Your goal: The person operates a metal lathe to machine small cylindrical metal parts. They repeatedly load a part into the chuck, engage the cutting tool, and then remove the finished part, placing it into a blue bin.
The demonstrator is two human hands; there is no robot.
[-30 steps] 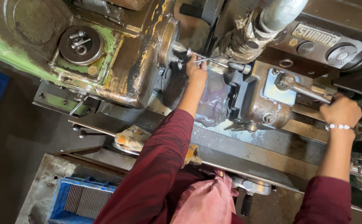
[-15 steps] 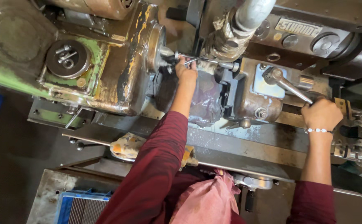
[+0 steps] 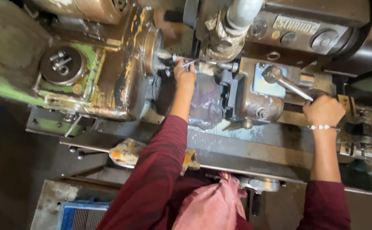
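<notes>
nameplate (image 3: 295, 25) sitting at the top right on the dark machine housing | shape: a narrow rectangular metal label, slightly tilted | colours: pale silver-grey with raised lettering | lying just left of a round dark knob (image 3: 325, 41) | packages, screens, signs: none showing

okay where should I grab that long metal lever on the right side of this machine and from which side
Grip the lever at its free lower end, where the right hand is closed on it now. Come from the right: the bar slants down-right from its pivot, so that end gives most leverage and lies clear of the housing.
</notes>
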